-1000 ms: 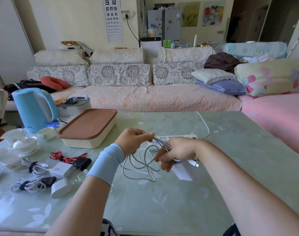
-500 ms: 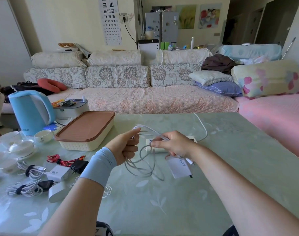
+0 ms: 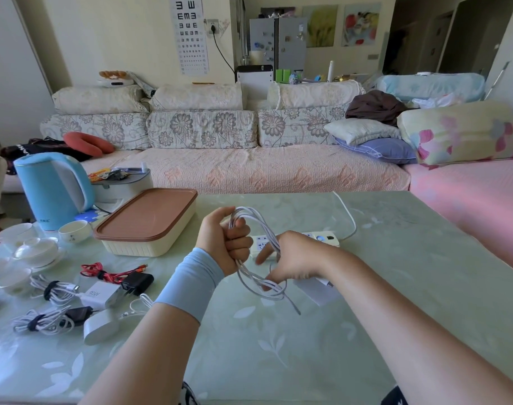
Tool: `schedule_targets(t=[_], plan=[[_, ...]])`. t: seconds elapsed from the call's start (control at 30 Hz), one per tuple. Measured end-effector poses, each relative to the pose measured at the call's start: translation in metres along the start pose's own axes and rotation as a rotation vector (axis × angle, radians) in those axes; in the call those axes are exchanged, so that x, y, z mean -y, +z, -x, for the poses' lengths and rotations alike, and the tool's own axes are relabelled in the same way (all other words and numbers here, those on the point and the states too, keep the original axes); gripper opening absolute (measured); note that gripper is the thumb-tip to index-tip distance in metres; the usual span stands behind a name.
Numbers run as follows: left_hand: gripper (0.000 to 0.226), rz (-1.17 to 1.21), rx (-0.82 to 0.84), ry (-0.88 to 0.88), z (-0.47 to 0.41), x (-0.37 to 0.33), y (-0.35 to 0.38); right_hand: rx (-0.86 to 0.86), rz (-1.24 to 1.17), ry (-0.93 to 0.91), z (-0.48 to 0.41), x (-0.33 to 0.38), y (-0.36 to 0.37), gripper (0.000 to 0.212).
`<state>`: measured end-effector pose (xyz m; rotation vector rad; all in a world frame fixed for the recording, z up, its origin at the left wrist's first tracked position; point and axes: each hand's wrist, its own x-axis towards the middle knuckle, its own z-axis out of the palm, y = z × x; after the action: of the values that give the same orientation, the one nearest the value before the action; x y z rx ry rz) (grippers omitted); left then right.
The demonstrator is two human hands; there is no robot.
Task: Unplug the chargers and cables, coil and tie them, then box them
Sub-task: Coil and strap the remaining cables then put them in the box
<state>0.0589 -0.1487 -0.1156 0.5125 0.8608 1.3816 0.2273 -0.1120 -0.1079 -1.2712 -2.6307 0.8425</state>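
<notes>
White and wound into several loose loops, the cable (image 3: 262,219) hangs in the air between both hands, just above the pale green glass worktop (image 3: 278,361). The left hand (image 3: 224,241), with a light blue sleeve at the wrist, has its grip clamped in a fist round the top of the loops. The right hand (image 3: 296,258) reaches through from the other side; its grip pinches the lower strands with the curled fingers while the forefinger sticks out. One loose end of the cable trails down toward the worktop below the right hand. A white charger block (image 3: 318,292) lies just under the right wrist, partly hidden. Behind the hands a white power strip (image 3: 322,238) lies flat, its cord running off toward the sofa (image 3: 249,171).

To the left stands a cream box (image 3: 138,247) with its brown lid on. In front of it lie a red cable (image 3: 103,271), a black plug (image 3: 138,283), a white adapter (image 3: 103,293), two white cables already tied (image 3: 52,289), and a rounded white charger (image 3: 100,327). Further left stand a blue kettle (image 3: 50,188) and white tea cups (image 3: 36,249).
</notes>
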Motion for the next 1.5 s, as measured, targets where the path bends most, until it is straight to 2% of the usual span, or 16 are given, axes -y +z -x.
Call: schedule_targets(t=[0.1, 0.17, 0.33, 0.4, 0.5, 0.6, 0.7, 0.77, 0.87, 0.93, 0.97, 1.1, 1.23, 1.3, 1.43, 1.5], plan=[[0.034, 0.041, -0.040, 0.051, 0.000, 0.001, 0.000, -0.086, 0.070, -0.059, 0.002, 0.000, -0.002, 0.058], [0.034, 0.014, -0.079, 0.104, -0.001, 0.002, 0.000, -0.100, 0.059, -0.122, 0.001, -0.002, 0.001, 0.053], [0.038, 0.026, -0.135, 0.281, 0.002, 0.001, 0.008, 0.110, -0.396, -0.161, 0.000, 0.004, 0.014, 0.029], [0.040, 0.093, -0.123, 0.314, 0.005, 0.001, 0.009, 0.158, -0.501, -0.095, 0.001, 0.007, 0.014, 0.047], [0.046, 0.175, -0.083, 0.329, 0.006, 0.003, 0.013, 0.131, -0.403, -0.146, -0.006, 0.007, 0.021, 0.067], [0.046, 0.186, -0.049, 0.347, 0.004, 0.007, 0.015, 0.155, -0.342, -0.178, -0.005, 0.007, 0.021, 0.044], [0.032, 0.182, 0.036, 0.358, 0.003, 0.006, 0.013, 0.167, -0.413, -0.134, 0.000, 0.002, 0.010, 0.033], [0.020, 0.091, 0.115, 0.336, 0.002, 0.005, 0.011, 0.137, -0.485, -0.128, 0.001, -0.002, 0.004, 0.030], [0.038, -0.299, 0.128, 0.193, -0.002, 0.014, 0.008, 0.056, -0.670, -0.120, -0.001, -0.010, 0.001, 0.020], [0.031, -0.552, 0.117, 0.154, -0.002, 0.024, 0.012, 0.018, -0.726, -0.119, -0.002, -0.015, -0.001, 0.016], [0.027, -0.583, 0.093, 0.169, -0.002, 0.027, 0.016, 0.008, -0.729, -0.111, -0.003, -0.017, -0.002, 0.018], [0.027, -0.426, -0.060, 0.268, -0.004, 0.025, 0.023, -0.054, -0.706, -0.016, -0.006, -0.022, -0.003, 0.035], [0.027, -0.368, -0.271, 0.393, -0.011, 0.025, 0.019, -0.142, -0.616, -0.027, -0.009, -0.026, -0.008, 0.012], [0.028, -0.362, -0.369, 0.442, -0.010, 0.024, 0.018, -0.181, -0.628, -0.026, -0.012, -0.028, -0.009, 0.012], [0.028, -0.135, -0.411, 0.445, -0.015, 0.022, 0.023, -0.279, -0.614, -0.042, -0.013, -0.027, -0.011, 0.018], [0.028, 0.068, -0.398, 0.389, -0.015, 0.018, 0.023, -0.234, -0.609, -0.029, -0.012, -0.026, -0.011, 0.026]])
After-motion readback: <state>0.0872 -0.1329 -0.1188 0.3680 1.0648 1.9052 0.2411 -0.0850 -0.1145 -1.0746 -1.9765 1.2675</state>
